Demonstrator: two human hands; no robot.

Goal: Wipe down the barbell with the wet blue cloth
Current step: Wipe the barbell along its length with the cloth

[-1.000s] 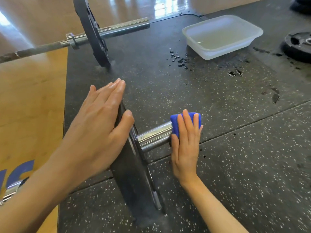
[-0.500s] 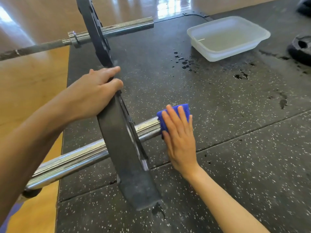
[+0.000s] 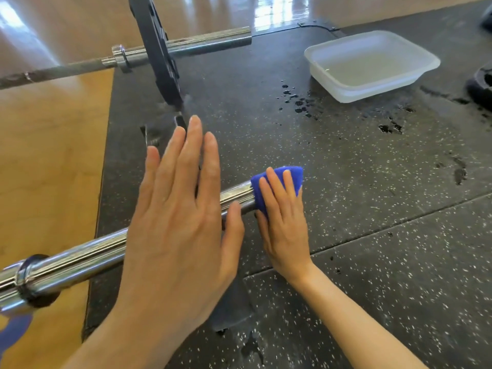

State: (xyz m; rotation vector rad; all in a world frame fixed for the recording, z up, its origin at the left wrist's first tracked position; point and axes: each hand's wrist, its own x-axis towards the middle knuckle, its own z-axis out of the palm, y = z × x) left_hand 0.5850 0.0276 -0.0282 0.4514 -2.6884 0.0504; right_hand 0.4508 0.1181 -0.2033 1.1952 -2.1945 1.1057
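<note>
Chrome barbell (image 3: 80, 259) sleeve gleams, end wrapped in blue cloth (image 3: 277, 182).

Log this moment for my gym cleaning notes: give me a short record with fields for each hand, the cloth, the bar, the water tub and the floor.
left hand: flat and open, fingers spread, over the weight plate on the near barbell
right hand: pressing the blue cloth onto the sleeve end
blue cloth: wrapped over the tip of the near barbell
near barbell: chrome sleeve, lying across the mat
tub: translucent, holds water, far right
rubber mat: wet drops and patches near the tub
</note>
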